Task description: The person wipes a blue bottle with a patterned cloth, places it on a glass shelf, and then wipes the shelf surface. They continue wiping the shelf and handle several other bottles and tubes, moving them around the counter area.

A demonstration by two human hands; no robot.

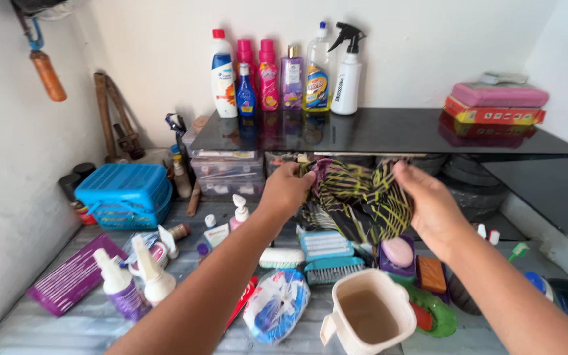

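Cluttered grey floor (87,325) below; above the white jug (365,314), left hand (286,190) and right hand (430,204) each grip the bunched black-and-yellow patterned cloth (359,200).

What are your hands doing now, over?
Left hand and right hand gripping patterned cloth, held up. Jug and brushes underneath. Over.

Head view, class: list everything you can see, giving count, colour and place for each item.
cloth: one, black with yellow stripes, held up between both hands
bottles: seven, mixed colours, back of the black shelf
basket: one, blue, left on the floor
jug: one, cream, brownish liquid inside, front centre
brushes: two, teal, below the cloth
boxes: two, pink over red, shelf's right end
left hand: gripping the cloth's left edge
right hand: gripping its right edge
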